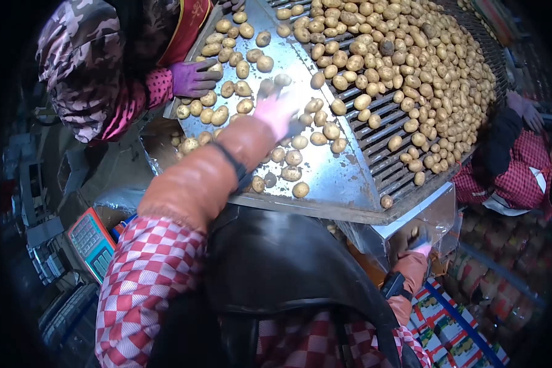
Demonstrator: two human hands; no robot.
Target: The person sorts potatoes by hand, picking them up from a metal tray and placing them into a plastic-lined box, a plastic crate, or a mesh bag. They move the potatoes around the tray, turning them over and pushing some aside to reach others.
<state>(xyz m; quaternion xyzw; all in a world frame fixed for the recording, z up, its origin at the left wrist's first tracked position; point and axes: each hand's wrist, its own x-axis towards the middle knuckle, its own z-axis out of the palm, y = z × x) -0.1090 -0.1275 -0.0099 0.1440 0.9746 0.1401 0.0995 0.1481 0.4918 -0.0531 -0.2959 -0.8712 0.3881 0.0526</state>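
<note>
My left hand (276,113), in a glove, reaches over the shiny metal table (349,181) among loose potatoes (293,157). Motion smears its fingers, and a blurred potato (282,80) shows right at their tips. Low on the right, my right hand (419,244) is down at a box lined with clear plastic (374,239). Its fingers are dark and blurred against the plastic, so I cannot tell what they hold. Orange-brown sleeve covers reach up both my forearms.
A big heap of potatoes (423,80) lies on dark slatted bars (374,144) beyond the table. Another person's purple-gloved hand (194,78) rests among potatoes at left. A person in a red checked sleeve (521,162) stands right. A keypad device (89,239) sits lower left.
</note>
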